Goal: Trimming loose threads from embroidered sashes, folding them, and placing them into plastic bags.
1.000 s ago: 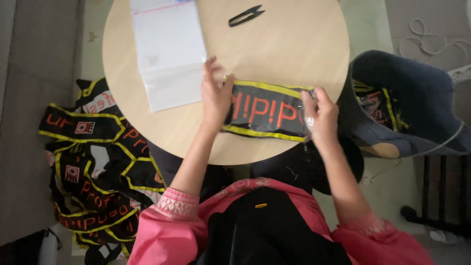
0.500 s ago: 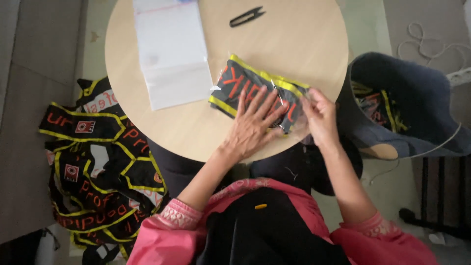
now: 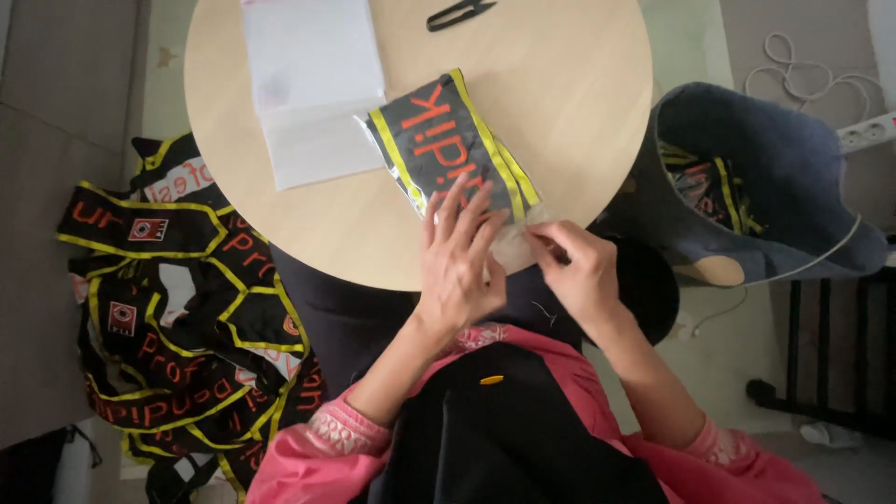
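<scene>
Floor, far left: heap of black sashes (image 3: 177, 317) with yellow edging, well apart from the work. Table (image 3: 579, 112), upper left: stack of clear bags (image 3: 313, 84); shears (image 3: 459, 13) at the far rim, out of reach. Centre, near edge: folded sash (image 3: 448, 149) inside a clear bag, lying tilted. Left hand (image 3: 457, 261) open, flat, fingers spread on the pack, apparently to press it flat and pin it. Right hand (image 3: 583, 275) pinched on the bag's open flap, apparently to fold or seal it. Right of table: dark sack (image 3: 793, 177) holding more sashes. Nothing obstructing either hand.
</scene>
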